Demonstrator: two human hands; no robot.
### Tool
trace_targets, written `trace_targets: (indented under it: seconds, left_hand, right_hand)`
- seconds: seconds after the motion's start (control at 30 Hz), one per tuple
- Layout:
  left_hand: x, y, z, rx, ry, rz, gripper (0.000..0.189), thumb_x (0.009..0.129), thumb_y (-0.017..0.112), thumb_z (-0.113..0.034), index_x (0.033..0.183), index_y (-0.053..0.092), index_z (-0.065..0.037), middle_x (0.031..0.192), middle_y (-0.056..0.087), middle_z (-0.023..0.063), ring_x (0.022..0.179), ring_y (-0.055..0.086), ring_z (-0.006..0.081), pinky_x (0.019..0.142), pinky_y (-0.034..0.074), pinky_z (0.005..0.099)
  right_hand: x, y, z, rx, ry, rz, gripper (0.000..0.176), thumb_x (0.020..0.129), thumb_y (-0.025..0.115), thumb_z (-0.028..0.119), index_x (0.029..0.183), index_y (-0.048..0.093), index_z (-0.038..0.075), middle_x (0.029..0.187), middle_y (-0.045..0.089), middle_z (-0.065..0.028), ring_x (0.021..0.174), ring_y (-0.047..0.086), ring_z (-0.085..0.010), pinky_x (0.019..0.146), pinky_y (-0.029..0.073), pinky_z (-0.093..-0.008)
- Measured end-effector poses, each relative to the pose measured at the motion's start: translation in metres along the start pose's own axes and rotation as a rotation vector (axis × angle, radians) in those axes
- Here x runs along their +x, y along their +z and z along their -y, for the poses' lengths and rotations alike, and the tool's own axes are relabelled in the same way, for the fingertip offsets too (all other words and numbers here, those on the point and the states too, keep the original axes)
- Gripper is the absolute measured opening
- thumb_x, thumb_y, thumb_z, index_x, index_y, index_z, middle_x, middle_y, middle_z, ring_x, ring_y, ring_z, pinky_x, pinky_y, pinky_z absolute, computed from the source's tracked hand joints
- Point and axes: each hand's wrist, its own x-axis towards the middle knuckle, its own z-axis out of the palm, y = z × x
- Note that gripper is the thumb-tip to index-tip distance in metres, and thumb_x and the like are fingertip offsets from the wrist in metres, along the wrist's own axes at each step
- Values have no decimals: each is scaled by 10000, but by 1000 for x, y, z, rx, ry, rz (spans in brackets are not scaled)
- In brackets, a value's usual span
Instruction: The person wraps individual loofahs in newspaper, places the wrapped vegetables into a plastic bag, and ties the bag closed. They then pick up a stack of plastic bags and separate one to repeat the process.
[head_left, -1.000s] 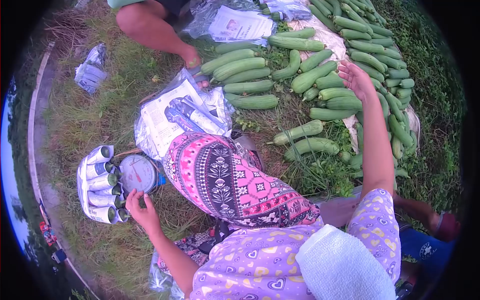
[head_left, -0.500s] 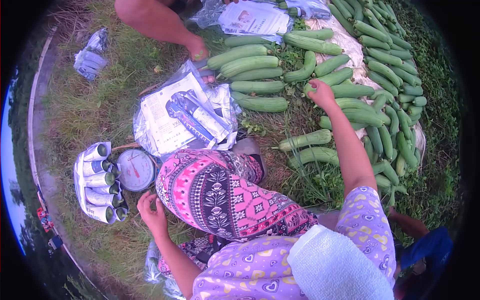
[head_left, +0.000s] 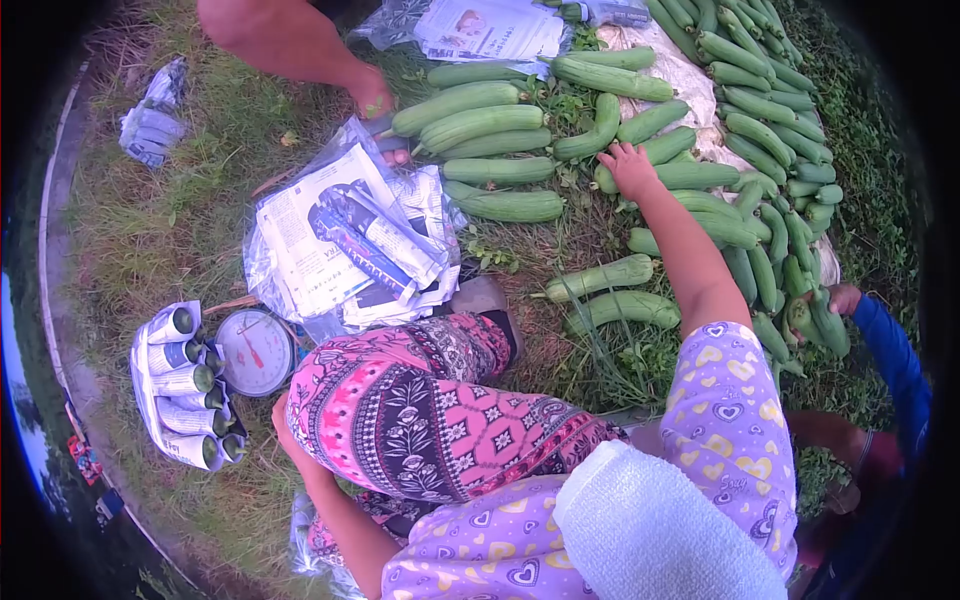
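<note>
My right hand (head_left: pixel 630 172) lies with fingers spread at the near end of a green luffa (head_left: pixel 668 146), touching the row of luffas there. Several more luffas (head_left: pixel 510 205) lie in a row to its left, and two others (head_left: pixel 600 278) rest on the grass below it. My left hand (head_left: pixel 285 424) is down beside my knee in patterned trousers; its fingers are mostly hidden behind the leg. Close above that hand stands a round dial scale (head_left: pixel 255 351). Left of it lies a clear bag of newspaper-wrapped luffas (head_left: pixel 184 388).
A plastic bag with newspaper sheets (head_left: pixel 345 235) lies in front of my knee. Another person's bare foot (head_left: pixel 372 92) is at the top. A large luffa pile (head_left: pixel 760 130) covers a pale sheet at right. A blue-sleeved person's hand (head_left: pixel 843 299) touches luffas at the right edge.
My left hand has dropped from above the grass to beside my knee. The fingers of my right hand have spread. At right, a blue-sleeved arm has reached in to the luffas.
</note>
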Motion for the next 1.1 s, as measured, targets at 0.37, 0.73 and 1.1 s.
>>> trace_targets:
  seconds: [0.37, 0.73, 1.1]
  left_hand:
    - [18, 14, 45, -11, 71, 167, 366, 833, 562, -88, 1171, 504, 38, 1126, 547, 155, 1021, 540, 229, 892, 434, 337]
    - [41, 39, 9, -68, 62, 313, 380, 833, 570, -93, 1184, 498, 32, 1130, 546, 154, 1031, 537, 230, 894, 435, 336]
    - [78, 82, -53, -75, 256, 473, 394, 833, 577, -97, 1196, 492, 27, 1134, 545, 154, 1040, 533, 230, 895, 435, 334]
  right_hand:
    - [-26, -40, 64, 583, -178, -314, 403, 714, 623, 84, 1116, 603, 92, 1117, 566, -70, 1063, 513, -253, 913, 430, -369]
    - [-60, -26, -7, 1430, 180, -213, 256, 838, 604, 97, 1085, 620, 33, 913, 669, -50, 767, 618, -109, 722, 500, -264]
    - [-118, -26, -5, 1419, 169, 177, 118, 810, 624, 130, 790, 605, 15, 741, 626, -33, 628, 577, -80, 592, 478, -241]
